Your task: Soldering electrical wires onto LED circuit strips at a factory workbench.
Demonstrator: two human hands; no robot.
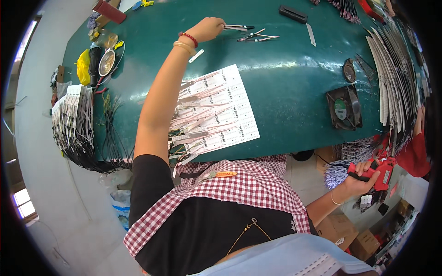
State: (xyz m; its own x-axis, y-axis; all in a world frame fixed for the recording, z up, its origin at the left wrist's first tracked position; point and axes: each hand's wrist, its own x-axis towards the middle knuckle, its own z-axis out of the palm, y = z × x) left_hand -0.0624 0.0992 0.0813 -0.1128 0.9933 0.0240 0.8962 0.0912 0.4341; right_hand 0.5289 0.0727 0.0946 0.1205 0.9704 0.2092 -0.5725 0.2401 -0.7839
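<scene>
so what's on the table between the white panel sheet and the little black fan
In the head view, nothing: only bare green tabletop separates the white panel sheet from the black fan. The left hand reaches for tweezers farther up.

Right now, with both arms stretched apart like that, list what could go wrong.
1. The left hand reaches far across the green table to the tweezers; the forearm hangs over the white sheet of strips and could sweep some loose.
2. The right hand grips a red tool off the table's edge, away from the tweezers; its tip may snag the wire bundles beside it.
</scene>
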